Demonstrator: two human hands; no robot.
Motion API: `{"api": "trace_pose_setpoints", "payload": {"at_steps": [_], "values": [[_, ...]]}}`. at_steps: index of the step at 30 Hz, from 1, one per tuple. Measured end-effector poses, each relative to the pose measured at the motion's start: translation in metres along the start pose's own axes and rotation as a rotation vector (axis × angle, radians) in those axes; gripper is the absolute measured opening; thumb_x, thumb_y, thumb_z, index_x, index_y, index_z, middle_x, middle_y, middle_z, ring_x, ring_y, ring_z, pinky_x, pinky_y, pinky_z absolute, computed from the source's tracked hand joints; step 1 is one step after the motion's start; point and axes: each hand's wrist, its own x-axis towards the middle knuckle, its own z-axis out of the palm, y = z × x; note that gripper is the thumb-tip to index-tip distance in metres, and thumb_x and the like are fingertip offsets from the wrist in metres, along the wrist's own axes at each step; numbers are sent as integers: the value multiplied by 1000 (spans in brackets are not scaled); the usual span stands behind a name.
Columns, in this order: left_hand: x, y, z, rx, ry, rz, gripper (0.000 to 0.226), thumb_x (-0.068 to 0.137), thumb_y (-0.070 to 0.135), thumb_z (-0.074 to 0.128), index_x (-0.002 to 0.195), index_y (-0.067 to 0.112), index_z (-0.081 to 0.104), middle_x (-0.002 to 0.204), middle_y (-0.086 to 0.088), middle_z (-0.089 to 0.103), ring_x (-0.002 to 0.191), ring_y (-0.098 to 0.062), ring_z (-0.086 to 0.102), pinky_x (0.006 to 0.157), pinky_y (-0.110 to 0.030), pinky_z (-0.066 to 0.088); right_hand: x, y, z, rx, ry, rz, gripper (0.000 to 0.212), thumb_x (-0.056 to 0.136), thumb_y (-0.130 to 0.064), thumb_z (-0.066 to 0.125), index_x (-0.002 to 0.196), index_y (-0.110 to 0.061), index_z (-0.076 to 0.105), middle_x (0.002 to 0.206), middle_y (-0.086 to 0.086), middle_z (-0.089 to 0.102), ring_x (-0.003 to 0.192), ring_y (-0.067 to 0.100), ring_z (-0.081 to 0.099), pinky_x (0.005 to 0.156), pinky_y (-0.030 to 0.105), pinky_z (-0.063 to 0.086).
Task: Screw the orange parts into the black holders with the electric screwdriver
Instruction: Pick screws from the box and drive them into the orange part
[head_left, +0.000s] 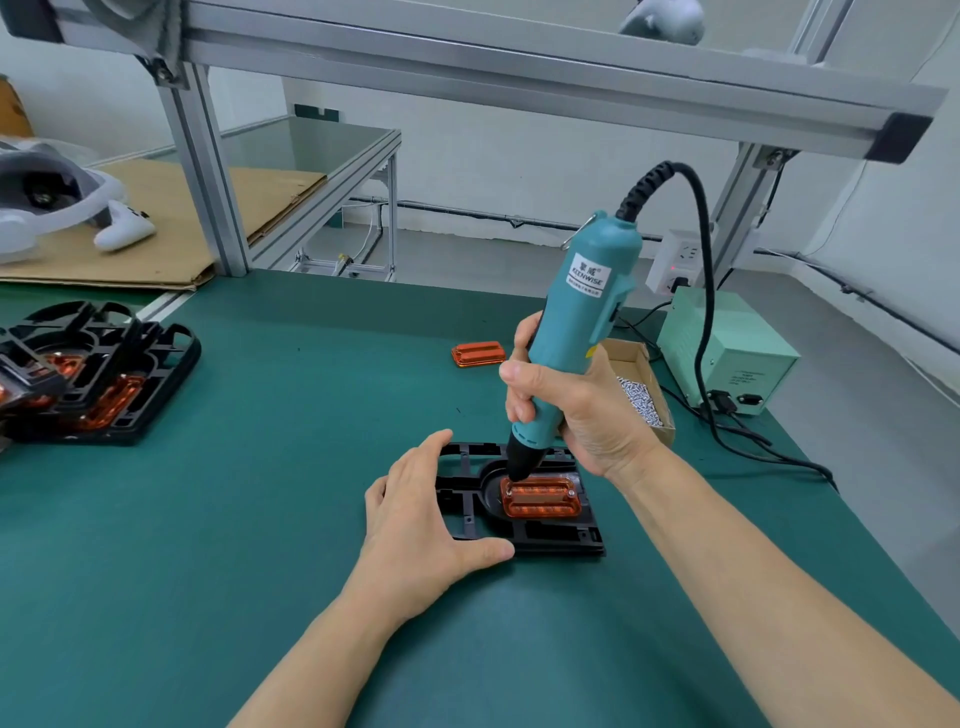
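A black holder (550, 538) lies flat on the green mat near the middle, with an orange part (540, 498) seated in its oval recess. My right hand (576, 410) grips the teal electric screwdriver (582, 322), held nearly upright; its black tip touches the orange part's left end. My left hand (421, 519) rests with fingers spread against the holder's left edge, thumb along its front edge. A screw head shows at the orange part's right end.
A stack of black holders with orange parts (88, 374) sits at the left. A loose orange part (478, 354) lies behind the work. A cardboard box of screws (641, 395) and a pale green power supply (727, 353) stand at the right, with cables trailing.
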Motion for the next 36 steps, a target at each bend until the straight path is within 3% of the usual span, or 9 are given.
{"api": "trace_pose_setpoints", "payload": {"at_steps": [4,9,14,17,20,29,36], "values": [[0,2,0,9,1,7,114,56,48,85,146,35,16,139,19,28,110,12,17,110,-31,18,0,2,2,3,-16,-15,23,80,-2,64,74,-23,58,57,5,48,45,15,45,57,30,47],[-1,2,0,3,8,1,114,56,48,84,147,34,16,144,17,28,112,11,16,112,-32,19,0,-1,0,22,-62,6,25,80,0,65,82,-24,60,58,1,53,48,15,47,58,31,48],[-2,2,0,-10,10,-28,113,56,49,84,146,37,16,143,17,28,129,-6,15,112,-34,21,-6,0,-3,66,27,-15,26,79,-1,65,86,-27,62,64,2,52,49,16,48,58,31,48],[-2,2,-1,-5,12,-4,112,57,49,83,146,37,16,142,17,29,118,7,15,113,-34,20,-10,2,-7,85,91,-25,25,79,-2,65,86,-26,62,68,1,52,49,15,49,59,32,48],[-2,2,0,0,14,-1,112,57,48,84,146,36,16,142,17,30,116,9,15,113,-33,20,-12,2,-9,71,99,-20,25,80,-4,66,86,-28,63,68,-1,53,51,16,51,61,34,48],[-2,-1,3,-5,28,-27,114,55,50,84,146,38,17,144,17,30,131,-8,16,111,-32,22,-9,-3,-2,2,24,-12,23,82,-6,68,80,-28,61,60,-3,54,51,16,50,63,31,50],[-2,-1,2,8,40,15,112,56,50,83,146,36,18,142,17,31,118,6,16,112,-33,20,-12,-6,0,3,82,-33,18,81,-7,68,87,-22,60,62,-1,56,52,17,52,65,33,50]]}}
